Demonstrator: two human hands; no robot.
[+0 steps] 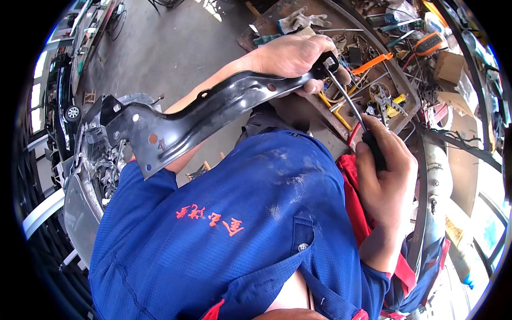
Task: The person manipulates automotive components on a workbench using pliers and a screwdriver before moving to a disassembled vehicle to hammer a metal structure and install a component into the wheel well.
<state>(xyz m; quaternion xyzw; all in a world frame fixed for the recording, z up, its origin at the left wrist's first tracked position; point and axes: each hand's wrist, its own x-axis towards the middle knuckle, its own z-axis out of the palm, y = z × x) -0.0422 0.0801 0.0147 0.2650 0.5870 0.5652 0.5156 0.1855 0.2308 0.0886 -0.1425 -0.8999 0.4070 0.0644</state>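
Left hand [290,56] | around black bracket [213,110] (its narrow end)

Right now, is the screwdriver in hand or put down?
In hand: the right hand grips the dark handle of the screwdriver, its shaft pointing toward the end of the bracket that the left hand holds.

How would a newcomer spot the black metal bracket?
Find the blue shirt filling the lower middle. Above it, the left hand grips one end of the black metal bracket. Unlike the slim screwdriver in the right hand, it is broad, glossy and punched with holes.
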